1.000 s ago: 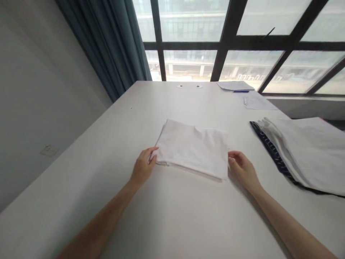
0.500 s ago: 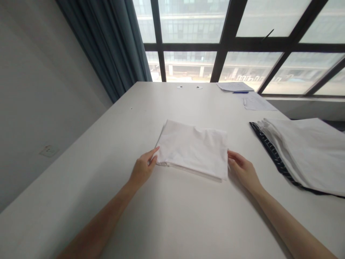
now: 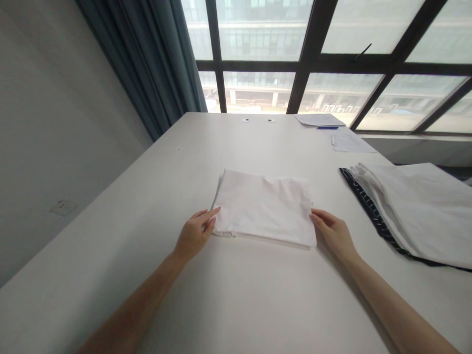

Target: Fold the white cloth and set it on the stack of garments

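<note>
A folded white cloth [image 3: 263, 206] lies flat in the middle of the white table [image 3: 236, 295]. My left hand [image 3: 194, 233] rests at its near-left corner, with the fingers stretched out and the fingertips touching the cloth's edge. At the near-right corner my right hand [image 3: 333, 231] lies low on the table, fingers extended against the right edge. Neither hand lifts the cloth.
To the right lies a stack of folded white cloths [image 3: 416, 206] over a dark striped one [image 3: 363, 199]. Papers [image 3: 320, 119] and a blue pen [image 3: 327, 128] sit at the far edge below the window. A dark curtain [image 3: 155, 59] hangs far left.
The cloth's near edge has turned slightly and now lies squarer to me. Both hands stayed at its near corners, and the left fingers have straightened along the edge.
</note>
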`<state>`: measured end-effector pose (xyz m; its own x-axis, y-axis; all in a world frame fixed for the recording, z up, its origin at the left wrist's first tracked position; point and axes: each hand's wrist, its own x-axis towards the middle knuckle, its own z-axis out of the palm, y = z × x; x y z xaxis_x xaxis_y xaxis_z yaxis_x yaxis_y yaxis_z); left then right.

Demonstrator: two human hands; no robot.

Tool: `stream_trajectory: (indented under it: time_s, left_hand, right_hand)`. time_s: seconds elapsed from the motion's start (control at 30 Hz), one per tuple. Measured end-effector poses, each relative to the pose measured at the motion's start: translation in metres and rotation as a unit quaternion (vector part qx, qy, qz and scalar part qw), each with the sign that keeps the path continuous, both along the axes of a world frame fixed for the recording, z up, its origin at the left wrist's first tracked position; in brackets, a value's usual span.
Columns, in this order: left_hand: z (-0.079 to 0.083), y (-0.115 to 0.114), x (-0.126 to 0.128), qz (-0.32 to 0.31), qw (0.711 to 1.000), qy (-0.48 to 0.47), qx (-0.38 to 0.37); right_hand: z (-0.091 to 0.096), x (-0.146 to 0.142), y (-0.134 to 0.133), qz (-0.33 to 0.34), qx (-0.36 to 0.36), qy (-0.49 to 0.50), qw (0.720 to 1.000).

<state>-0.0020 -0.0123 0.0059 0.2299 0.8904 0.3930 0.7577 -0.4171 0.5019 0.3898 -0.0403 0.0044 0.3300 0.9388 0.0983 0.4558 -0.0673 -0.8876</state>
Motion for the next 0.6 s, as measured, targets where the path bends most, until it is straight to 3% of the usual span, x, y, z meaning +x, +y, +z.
stream_trajectory:
  time_s: [0.2,0.3,0.47,0.6]
  left_hand:
    - [0.0012,-0.0007,-0.0005,0.013,0.999,0.006,-0.04]
    - [0.0038,-0.002,0.0001,0.024,0.999,-0.002,-0.048]
    - [0.0067,-0.0028,0.0009,0.023,0.997,-0.022,-0.068]
    - [0.0036,-0.0006,0.0012,-0.001,0.997,-0.043,-0.057]
  right_hand:
    - [0.0006,-0.0046,0.0062,-0.067,0.008,0.094,0.993]
    - [-0.0011,-0.0044,0.0072,-0.063,0.006,0.085,0.994]
    - [-0.005,-0.0028,0.0072,-0.01,0.027,-0.041,0.999]
    - [-0.0007,-0.0075,-0.0011,0.003,0.15,-0.173,0.973]
